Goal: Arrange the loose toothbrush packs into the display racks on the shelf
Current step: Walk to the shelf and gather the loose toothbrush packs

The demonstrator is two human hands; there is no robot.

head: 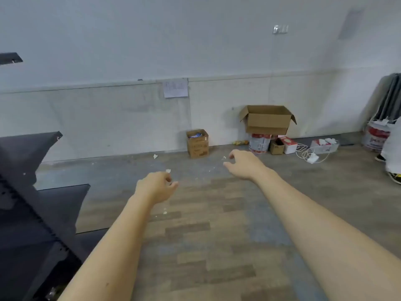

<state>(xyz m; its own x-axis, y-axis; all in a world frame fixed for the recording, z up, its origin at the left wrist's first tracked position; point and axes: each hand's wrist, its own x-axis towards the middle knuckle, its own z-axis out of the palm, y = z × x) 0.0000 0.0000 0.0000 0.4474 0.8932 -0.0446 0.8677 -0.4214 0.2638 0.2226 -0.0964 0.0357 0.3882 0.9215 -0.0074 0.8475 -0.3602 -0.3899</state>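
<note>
While both bare arms are reaching out over the wood-pattern floor (217,235), left hand (155,187) and right hand (243,164) are hanging loosely curled, holding nothing. No toothbrush packs or racks are showing; dark metal shelf (32,192) is sitting at left. Progress: I'm judging it unverifiable.

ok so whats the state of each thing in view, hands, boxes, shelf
left hand: held out over the floor, fingers loosely curled, holding nothing
right hand: held out, fingers relaxed, holding nothing
large cardboard box: flaps open, sits on a paint bucket
small cardboard box: open, packets inside
dark shelf: at left, no packs visible on it
</note>
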